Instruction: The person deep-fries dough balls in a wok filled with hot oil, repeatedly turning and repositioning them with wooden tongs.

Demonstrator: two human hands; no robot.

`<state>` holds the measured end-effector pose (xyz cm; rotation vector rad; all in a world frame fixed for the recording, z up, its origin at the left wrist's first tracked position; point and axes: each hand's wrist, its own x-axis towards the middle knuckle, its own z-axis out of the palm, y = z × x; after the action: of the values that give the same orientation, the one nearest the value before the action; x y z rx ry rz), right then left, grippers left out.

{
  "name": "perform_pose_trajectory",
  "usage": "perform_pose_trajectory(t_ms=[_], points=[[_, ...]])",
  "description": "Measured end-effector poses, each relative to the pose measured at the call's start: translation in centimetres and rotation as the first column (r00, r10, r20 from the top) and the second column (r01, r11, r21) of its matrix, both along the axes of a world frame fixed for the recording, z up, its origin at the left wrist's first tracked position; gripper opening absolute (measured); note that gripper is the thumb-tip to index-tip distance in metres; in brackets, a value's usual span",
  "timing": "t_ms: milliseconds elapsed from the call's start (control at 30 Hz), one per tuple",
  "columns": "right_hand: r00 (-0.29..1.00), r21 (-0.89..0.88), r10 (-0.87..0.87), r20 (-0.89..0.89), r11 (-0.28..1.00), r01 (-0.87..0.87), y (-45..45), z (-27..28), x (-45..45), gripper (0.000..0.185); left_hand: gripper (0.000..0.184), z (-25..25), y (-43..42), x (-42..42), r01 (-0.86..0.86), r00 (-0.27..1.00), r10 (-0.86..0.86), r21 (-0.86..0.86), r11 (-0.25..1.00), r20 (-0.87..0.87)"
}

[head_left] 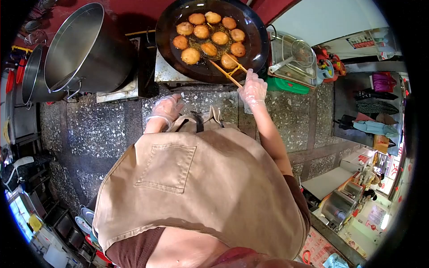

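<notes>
My right hand [253, 90], in a clear plastic glove, is closed around light wooden tongs [226, 74], two sticks joined by a crosspiece. Their tips reach over the near rim of a wide dark wok [166, 38], by a golden-brown fried cake [229, 61]. Several more round fried cakes [201, 31] lie in the bubbling oil. My left hand [166, 108], also gloved, hangs low in front of the tan apron [214, 161]. It holds nothing I can see, and its fingers are loosely extended.
A tall steel pot [96, 58] stands left of the wok, with another pot [33, 80] beyond it. On the right, a wire strainer [300, 56] rests on a metal tray [279, 51] above a green container [288, 85]. Speckled floor [286, 116] lies below.
</notes>
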<state>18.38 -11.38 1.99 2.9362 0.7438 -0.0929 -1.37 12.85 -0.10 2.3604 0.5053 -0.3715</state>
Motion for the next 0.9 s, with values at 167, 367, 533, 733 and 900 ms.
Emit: perform_pose_trajectory(t_ms=[167,367,533,733,900], points=[[0.999,0.012,0.032,0.024,0.999,-0.032,-0.7,0.2,-0.2,0.082,0.038,0.0,-0.5,0.1,-0.001,0.999,0.001,-0.008,1.000,-0.036],[1.000,0.048,0.028,0.010,0.998,-0.029,-1.2,0.8,-0.2,0.083,0.040,0.7,-1.1,0.2,0.000,1.000,0.000,-0.014,1.000,-0.030],[0.998,0.047,-0.048,-0.032,0.998,0.050,-1.6,2.2,-0.2,0.086,0.040,0.9,-1.4,0.4,0.008,0.999,-0.008,-0.008,1.000,-0.051],[0.991,0.078,-0.109,-0.072,0.990,0.115,-2.8,1.8,0.3,0.090,0.041,1.1,-1.7,0.6,0.021,0.997,-0.022,-0.014,1.000,-0.075],[0.989,0.088,-0.110,-0.104,0.989,0.119,-3.1,1.3,0.5,0.092,0.039,1.2,-1.9,0.9,0.022,0.998,-0.023,-0.006,1.000,-0.059]])
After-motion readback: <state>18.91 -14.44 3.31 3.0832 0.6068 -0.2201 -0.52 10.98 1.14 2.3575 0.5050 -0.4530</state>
